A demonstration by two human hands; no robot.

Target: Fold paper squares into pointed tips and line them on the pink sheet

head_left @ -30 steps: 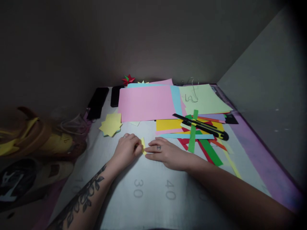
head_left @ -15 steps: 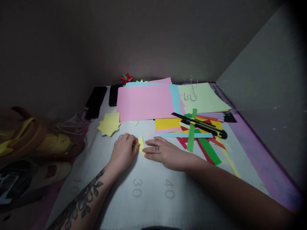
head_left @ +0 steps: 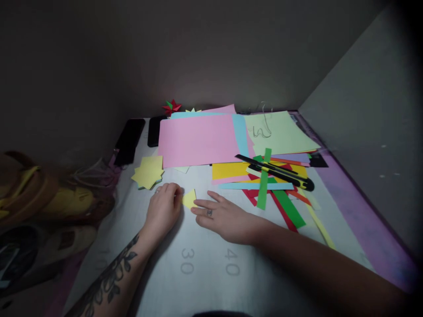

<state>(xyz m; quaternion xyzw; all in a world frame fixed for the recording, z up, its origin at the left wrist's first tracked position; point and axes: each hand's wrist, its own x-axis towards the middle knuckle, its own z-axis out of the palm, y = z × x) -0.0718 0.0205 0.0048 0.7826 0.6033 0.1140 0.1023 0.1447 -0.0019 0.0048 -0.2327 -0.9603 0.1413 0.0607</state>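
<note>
A small yellow folded paper (head_left: pixel 189 199) lies on the white mat between my two hands. My left hand (head_left: pixel 165 206) is curled at its left edge, thumb and fingers pinched together at the paper. My right hand (head_left: pixel 222 216) rests flat on the mat with fingers spread, its fingertips touching the paper's right side. To the left of the hands is a fanned stack of yellow paper squares (head_left: pixel 148 171).
Pink sheets (head_left: pixel 198 141) and pale green sheets (head_left: pixel 280 132) lie at the back. Right of them, a black and yellow cutter (head_left: pixel 287 175) rests on coloured strips. Two phones (head_left: pixel 130 134) sit back left, and a red paper star (head_left: pixel 172 107) stands by the wall.
My left hand has shifted slightly left, and more of the yellow paper shows. The fingers of my right hand have moved a little left and spread further apart.
</note>
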